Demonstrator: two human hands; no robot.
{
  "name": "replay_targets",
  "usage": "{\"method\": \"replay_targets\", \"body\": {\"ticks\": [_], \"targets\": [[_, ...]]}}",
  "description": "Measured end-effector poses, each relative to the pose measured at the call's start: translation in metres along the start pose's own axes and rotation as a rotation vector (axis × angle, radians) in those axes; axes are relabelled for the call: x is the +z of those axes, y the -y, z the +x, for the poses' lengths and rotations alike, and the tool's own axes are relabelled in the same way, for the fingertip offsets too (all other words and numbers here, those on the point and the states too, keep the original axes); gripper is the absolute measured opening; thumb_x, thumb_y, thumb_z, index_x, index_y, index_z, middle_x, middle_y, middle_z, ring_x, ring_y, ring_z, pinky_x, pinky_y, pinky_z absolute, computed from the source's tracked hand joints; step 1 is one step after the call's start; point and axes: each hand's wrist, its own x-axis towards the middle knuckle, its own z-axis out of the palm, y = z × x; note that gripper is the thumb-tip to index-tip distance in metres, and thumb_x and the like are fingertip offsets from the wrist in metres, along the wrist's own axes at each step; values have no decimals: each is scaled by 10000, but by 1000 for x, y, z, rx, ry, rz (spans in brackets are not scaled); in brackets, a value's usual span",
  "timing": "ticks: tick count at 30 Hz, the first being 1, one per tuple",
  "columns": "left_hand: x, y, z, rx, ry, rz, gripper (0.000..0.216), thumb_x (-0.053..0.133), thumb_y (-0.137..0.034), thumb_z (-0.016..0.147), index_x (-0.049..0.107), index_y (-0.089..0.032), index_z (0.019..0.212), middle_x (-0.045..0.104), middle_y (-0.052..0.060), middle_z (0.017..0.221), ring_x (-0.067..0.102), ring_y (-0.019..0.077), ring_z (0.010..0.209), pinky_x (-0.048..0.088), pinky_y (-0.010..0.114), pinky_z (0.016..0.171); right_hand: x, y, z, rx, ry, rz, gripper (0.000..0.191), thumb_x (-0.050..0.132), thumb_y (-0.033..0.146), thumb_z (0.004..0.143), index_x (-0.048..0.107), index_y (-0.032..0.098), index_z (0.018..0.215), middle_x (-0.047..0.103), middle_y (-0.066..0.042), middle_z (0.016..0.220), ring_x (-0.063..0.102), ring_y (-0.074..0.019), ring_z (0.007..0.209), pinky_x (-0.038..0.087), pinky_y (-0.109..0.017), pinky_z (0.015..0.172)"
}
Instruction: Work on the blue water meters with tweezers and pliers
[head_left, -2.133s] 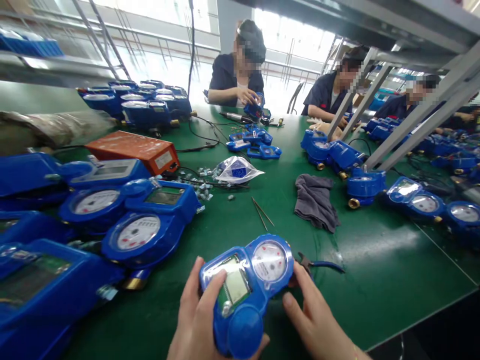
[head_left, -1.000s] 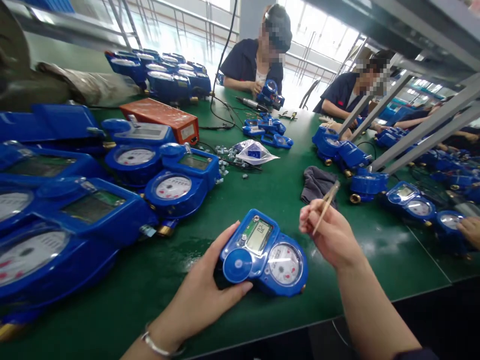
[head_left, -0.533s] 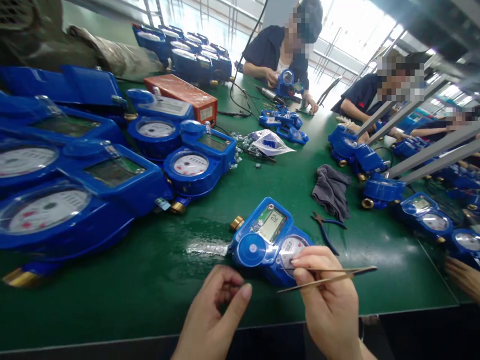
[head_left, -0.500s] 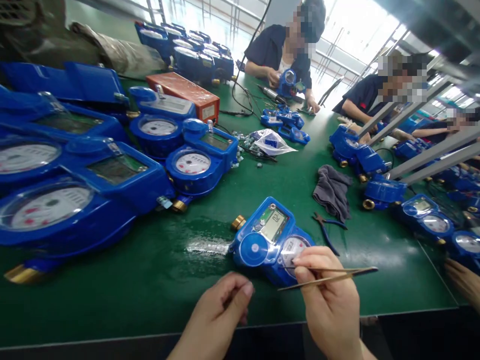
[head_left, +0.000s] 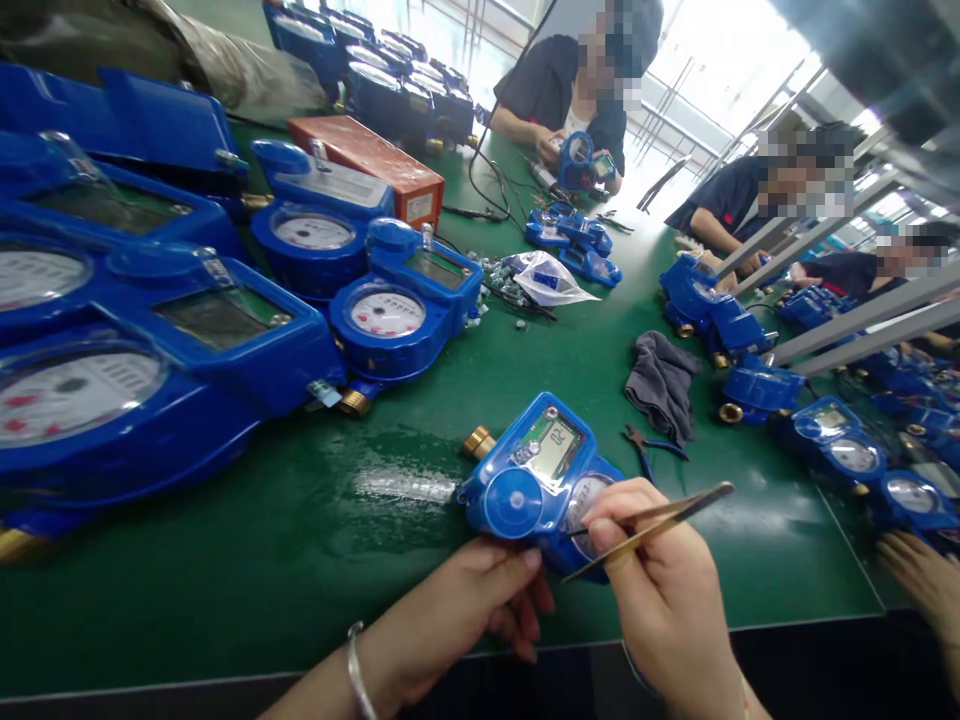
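A meter [head_left: 536,475] lies on the counter [head_left: 300,560] before both hands. Pliers [head_left: 649,450] lie right of it. A cloth [head_left: 660,385] lies behind them.

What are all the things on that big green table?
Blue plastic water meter with round dial: one, near edge, left fingertips on it.
Thin brass tweezers: one pair, in right hand.
Other blue meters: many, far left, back and right.
Orange metal box: one, back left.
Grey cloth: one, middle right.
Blue-handled pliers: one, beside cloth.
Clear plastic bag: one, centre.
Green table: one.
Co-workers: three, far side.
Left hand: silver bracelet.
Right hand.
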Motion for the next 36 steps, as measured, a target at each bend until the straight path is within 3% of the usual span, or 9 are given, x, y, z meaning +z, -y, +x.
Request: {"method": "replay_targets", "body": {"ticks": [6, 12, 18, 25, 30, 36], "targets": [[-4, -3, -2, 43, 88, 141, 530, 478, -607, 798, 614, -95, 808, 613, 83, 772, 580, 143, 601, 479, 279, 576, -3, 2, 9, 24, 80, 2, 105, 497, 137, 884, 563, 196, 828, 542, 20, 797, 522, -84, 748, 403, -233, 653], [8, 1, 3, 82, -41, 137, 541, 519, -658, 736, 580, -123, 786, 578, 30, 688, 551, 116, 520, 457, 236, 496, 0, 1, 9, 2, 99, -37, 97, 507, 125, 868, 565, 191, 827, 551, 0, 800, 527, -109, 757, 416, -258, 653], [12, 6, 6, 110, -100, 190, 497, 485, -624, 782, 567, -135, 808, 563, 6, 654, 534, 98, 489, 431, 197, 448, 2, 1, 7, -193, 89, -139, 149, 516, 56, 823, 563, 182, 886, 558, -10, 819, 510, -119, 767, 422, -271, 666], [16, 3, 3, 27, -97, 193, 526, 466, -651, 777, 545, -133, 826, 575, 11, 606, 551, 103, 453, 447, 185, 410, 1, 2, 8, -47, 132, -122, 99, 507, 112, 855, 569, 187, 835, 564, -17, 843, 524, -121, 803, 431, -282, 699], [21, 5, -1, -18, -3, 20, 519, 427, -647, 802, 516, -136, 796, 604, 34, 586, 557, 103, 422, 455, 175, 378, 0, 4, 9, 18, 113, -77, 101, 492, 146, 877, 569, 194, 833, 570, -7, 828, 529, -121, 809, 429, -274, 707], [27, 1, -1, -27, 45, -203, 476, 527, -588, 786, 577, -115, 801, 627, 57, 602, 557, 93, 438, 466, 165, 399, -2, 5, 13, 86, 117, -52, 123, 475, 196, 899, 561, 203, 811, 563, 1, 818, 525, -114, 773, 414, -252, 671]]}}
